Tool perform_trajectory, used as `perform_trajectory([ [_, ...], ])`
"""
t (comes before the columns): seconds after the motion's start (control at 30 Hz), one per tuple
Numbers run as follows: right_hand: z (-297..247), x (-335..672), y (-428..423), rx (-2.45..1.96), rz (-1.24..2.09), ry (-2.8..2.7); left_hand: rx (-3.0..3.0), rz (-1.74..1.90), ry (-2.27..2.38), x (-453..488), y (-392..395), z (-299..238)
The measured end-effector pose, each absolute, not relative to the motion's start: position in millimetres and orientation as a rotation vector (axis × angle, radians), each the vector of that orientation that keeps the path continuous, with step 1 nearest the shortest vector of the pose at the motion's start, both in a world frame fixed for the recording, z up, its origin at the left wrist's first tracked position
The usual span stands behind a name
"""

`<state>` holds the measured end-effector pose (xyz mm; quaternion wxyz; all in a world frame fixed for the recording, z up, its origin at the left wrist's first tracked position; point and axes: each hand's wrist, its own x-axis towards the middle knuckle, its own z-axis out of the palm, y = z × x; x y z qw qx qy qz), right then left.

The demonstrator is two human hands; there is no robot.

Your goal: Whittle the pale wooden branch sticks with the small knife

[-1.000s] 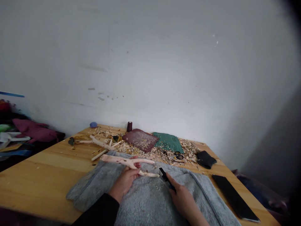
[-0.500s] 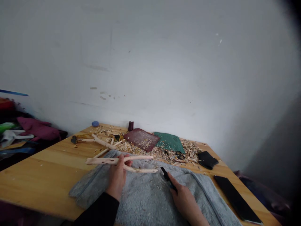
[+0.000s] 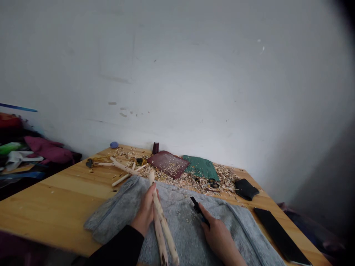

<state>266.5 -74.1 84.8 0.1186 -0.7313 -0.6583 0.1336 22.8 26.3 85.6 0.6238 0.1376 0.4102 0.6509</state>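
Forked peeled branch (image 3: pixel 163 221): light, stiff, thin arms probably fragile; safest hold near fork. Held tilted above grey towel (image 3: pixel 116 214) on bench (image 3: pixel 55 207) by left hand (image 3: pixel 144 210), fingers curled round it. Right hand (image 3: pixel 219 236): fingers closed on black-handled knife (image 3: pixel 197 210).

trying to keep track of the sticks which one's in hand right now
The forked stick gripped in the left hand, its two branches running toward the person over the grey towel. The other sticks lie untouched on the table beyond it.
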Motion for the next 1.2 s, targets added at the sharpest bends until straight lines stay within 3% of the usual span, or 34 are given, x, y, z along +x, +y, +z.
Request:
perform_trajectory([
  [0.7, 99.8, 253.8, -82.9, -2.201, 0.313, -1.992, 0.460, 1.736, 1.302, 16.8, 40.7, 74.4],
  [1.2, 106.5, 242.8, -77.1, -2.258, 0.320, -2.069, 0.601, 1.697, 1.389, 11.2, 47.2, 58.7],
])
